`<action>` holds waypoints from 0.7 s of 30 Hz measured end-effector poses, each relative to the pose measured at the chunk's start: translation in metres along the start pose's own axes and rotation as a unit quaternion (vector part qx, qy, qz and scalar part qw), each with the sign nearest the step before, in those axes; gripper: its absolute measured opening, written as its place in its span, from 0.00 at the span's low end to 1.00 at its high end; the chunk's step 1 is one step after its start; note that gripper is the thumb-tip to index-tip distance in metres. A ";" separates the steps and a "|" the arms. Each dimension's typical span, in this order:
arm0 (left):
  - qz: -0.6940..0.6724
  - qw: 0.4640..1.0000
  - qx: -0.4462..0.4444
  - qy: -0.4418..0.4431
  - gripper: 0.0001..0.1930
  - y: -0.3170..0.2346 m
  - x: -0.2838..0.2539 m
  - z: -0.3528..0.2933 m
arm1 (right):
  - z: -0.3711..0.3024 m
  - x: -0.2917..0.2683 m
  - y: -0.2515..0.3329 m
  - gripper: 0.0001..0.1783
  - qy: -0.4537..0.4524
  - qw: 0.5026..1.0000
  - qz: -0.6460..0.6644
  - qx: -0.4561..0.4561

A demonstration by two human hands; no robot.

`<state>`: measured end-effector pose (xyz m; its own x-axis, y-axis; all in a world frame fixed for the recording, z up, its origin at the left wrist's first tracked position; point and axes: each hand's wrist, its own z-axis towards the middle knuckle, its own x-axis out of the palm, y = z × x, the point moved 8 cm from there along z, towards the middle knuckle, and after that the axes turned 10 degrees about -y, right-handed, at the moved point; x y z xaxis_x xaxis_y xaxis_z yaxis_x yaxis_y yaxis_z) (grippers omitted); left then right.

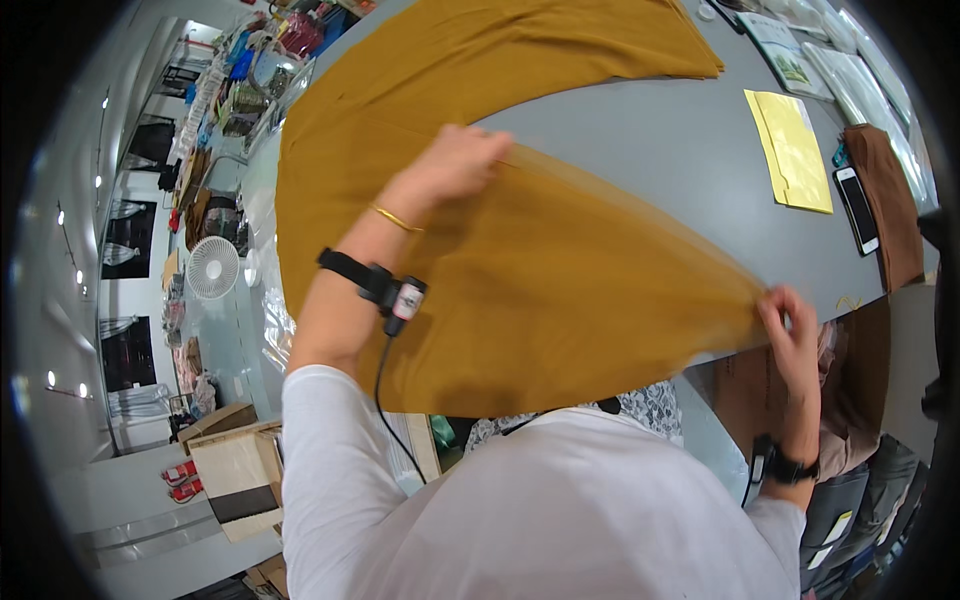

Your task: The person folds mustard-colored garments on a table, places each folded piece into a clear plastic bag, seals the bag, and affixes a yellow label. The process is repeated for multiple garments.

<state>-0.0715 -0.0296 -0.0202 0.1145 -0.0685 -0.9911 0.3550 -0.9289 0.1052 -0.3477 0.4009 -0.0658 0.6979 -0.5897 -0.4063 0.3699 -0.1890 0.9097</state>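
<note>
A large mustard-yellow cloth (560,290) lies over the grey table, one part curving away to the far edge. My left hand (462,160) is closed on its upper edge near the middle of the table. At the right, my right hand (788,318) pinches a corner of the same cloth. Between the two hands the edge runs taut and is slightly blurred by motion. The near side of the cloth hangs close to my body. A device is strapped to each of my forearms.
On the grey table (640,150) at the right lie a yellow folder (790,150), a white phone (856,210), a folded brown cloth (888,205) and clear plastic packages (850,80). An open cardboard box (745,400) stands below the right edge. A white fan (213,268) is at the left.
</note>
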 end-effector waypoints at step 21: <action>-0.277 0.954 0.075 0.082 0.06 -0.172 -0.068 -0.259 | 0.000 -0.124 -0.044 0.07 -0.099 0.958 -0.269 -0.018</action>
<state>0.0999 0.2286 0.0499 0.0955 0.4946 -0.8639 0.2680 -0.8486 -0.4562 -0.4506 0.4817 -0.0555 0.2712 -0.5522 -0.7884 0.6670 -0.4826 0.5675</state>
